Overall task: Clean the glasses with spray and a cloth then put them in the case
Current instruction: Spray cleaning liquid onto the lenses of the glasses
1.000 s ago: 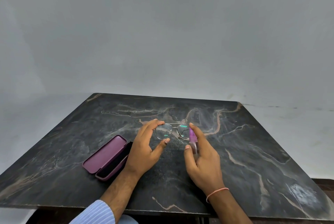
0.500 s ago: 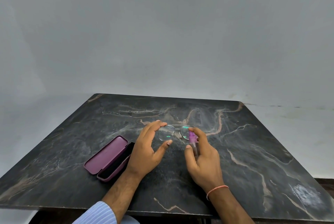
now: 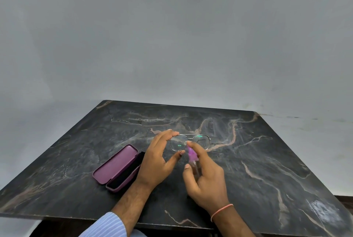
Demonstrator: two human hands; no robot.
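Observation:
My left hand (image 3: 156, 162) holds the metal-framed glasses (image 3: 191, 142) upright by their left rim, fingers on top and thumb below. My right hand (image 3: 206, 181) grips a small spray bottle with a purple top (image 3: 191, 154). The forefinger lies on the bottle's head, and the nozzle sits close in front of the left lens. The maroon glasses case (image 3: 118, 167) lies open on the dark marble table (image 3: 267, 160), just left of my left wrist. I see no cloth.
The table's near edge (image 3: 76, 216) runs below my forearms. A pale grey wall stands behind the table's far edge. A whitish smear (image 3: 324, 210) marks the table's near right corner.
The spray bottle has shifted left, from in front of the right lens to the left lens. The glasses have stayed about where they were in my left hand.

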